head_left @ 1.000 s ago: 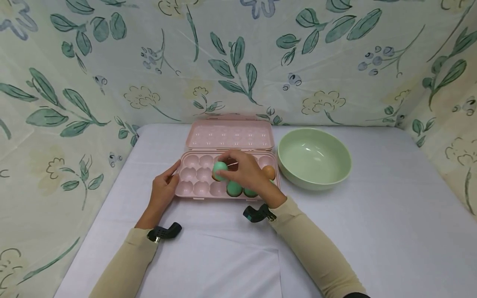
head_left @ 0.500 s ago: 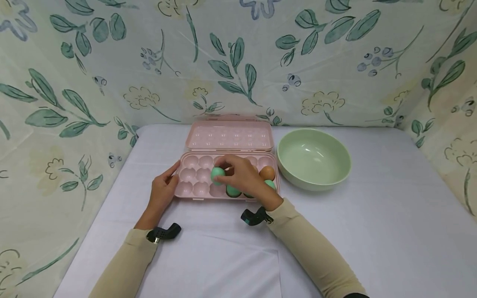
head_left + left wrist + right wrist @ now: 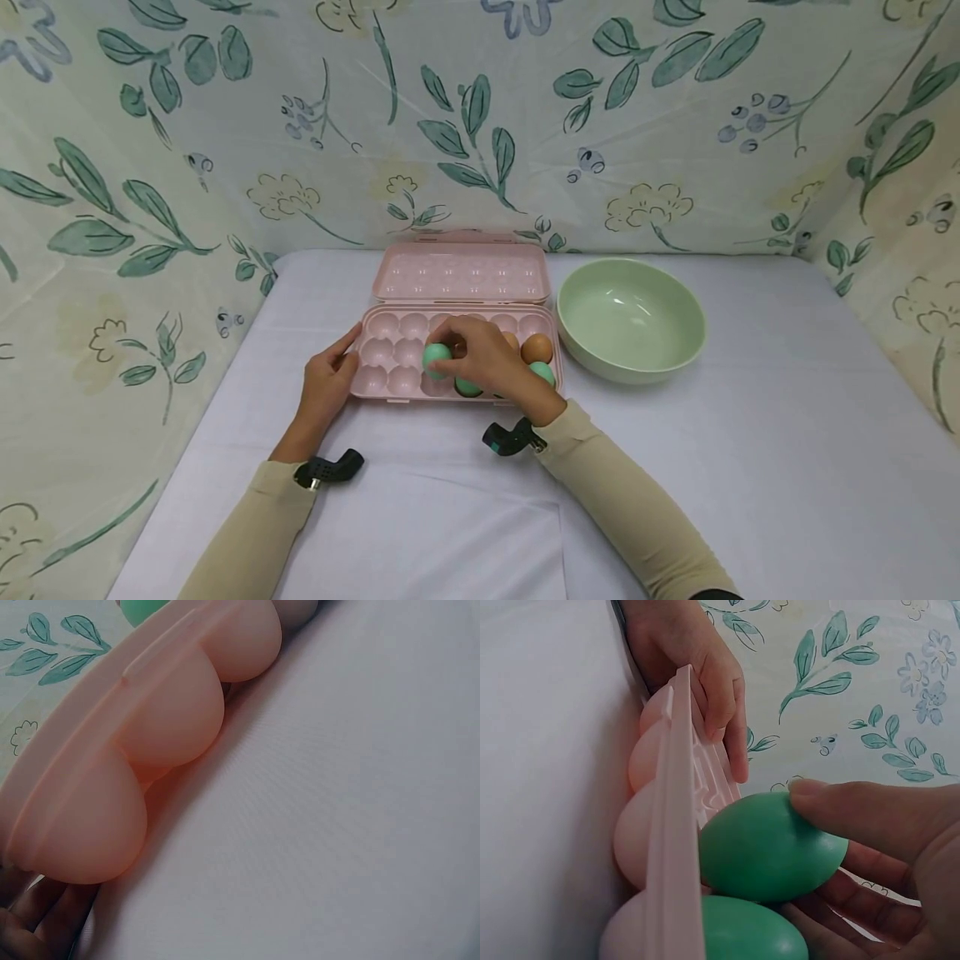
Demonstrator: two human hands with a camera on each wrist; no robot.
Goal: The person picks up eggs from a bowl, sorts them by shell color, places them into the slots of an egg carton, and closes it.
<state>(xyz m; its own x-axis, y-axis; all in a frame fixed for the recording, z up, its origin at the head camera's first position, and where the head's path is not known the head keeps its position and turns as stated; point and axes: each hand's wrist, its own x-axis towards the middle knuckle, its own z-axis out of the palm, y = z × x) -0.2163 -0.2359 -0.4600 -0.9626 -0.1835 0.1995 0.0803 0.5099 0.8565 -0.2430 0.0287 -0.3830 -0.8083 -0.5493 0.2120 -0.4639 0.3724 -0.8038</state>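
Note:
My right hand (image 3: 483, 358) pinches a green egg (image 3: 435, 360) between thumb and fingers, low over the front row of a pink egg carton (image 3: 378, 351). In the right wrist view that green egg (image 3: 769, 844) is tilted, one end at the front rim, beside another green egg (image 3: 754, 930) seated in its cup. At the carton's left end my left hand (image 3: 326, 383) grips the edge; its fingers (image 3: 56, 911) show under the end cup in the left wrist view. More eggs sit to the right, among them a brown egg (image 3: 536, 348) and a green egg (image 3: 542, 372), partly hidden by my right hand.
The carton's lid (image 3: 461, 273) lies open behind the tray. A light green bowl (image 3: 630, 321) stands just right of the carton. White cloth (image 3: 450, 500) covers the table, and a leaf-patterned curtain (image 3: 525, 125) hangs along its back.
My right hand has moved slightly left and down toward the front row, carrying the green egg. My left hand keeps its place on the carton's edge.

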